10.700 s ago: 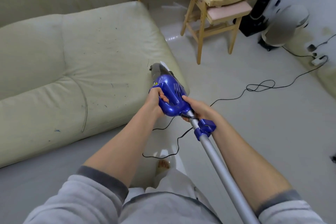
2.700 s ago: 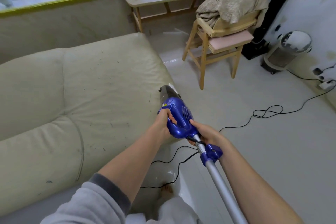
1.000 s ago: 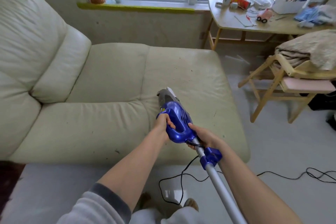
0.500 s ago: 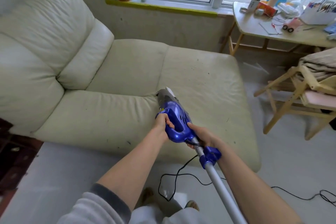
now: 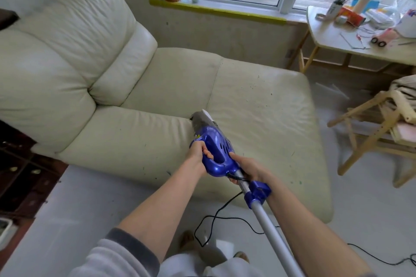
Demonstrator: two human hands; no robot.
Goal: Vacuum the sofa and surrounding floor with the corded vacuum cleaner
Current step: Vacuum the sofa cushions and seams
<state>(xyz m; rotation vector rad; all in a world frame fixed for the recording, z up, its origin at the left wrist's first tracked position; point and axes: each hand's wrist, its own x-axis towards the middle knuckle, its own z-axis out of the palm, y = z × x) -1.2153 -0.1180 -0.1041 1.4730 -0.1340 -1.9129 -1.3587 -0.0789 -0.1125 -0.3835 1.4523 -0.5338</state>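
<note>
— Blue vacuum cleaner [image 5: 215,148] sits where?

— Over the front of the cream sofa [image 5: 144,101] seat, grey nose pointing at the cushion; I cannot tell if it touches.

— Hands?

— My left hand [image 5: 199,149] has its fingers curled through the loop handle. My right hand [image 5: 246,167] wraps the rear of the body where the silver tube [image 5: 273,234] joins. Both forearms stretch forward, sleeves pushed up.

— Cord?

— Black cord [image 5: 216,220] loops on the pale floor [image 5: 364,216] below.
</note>
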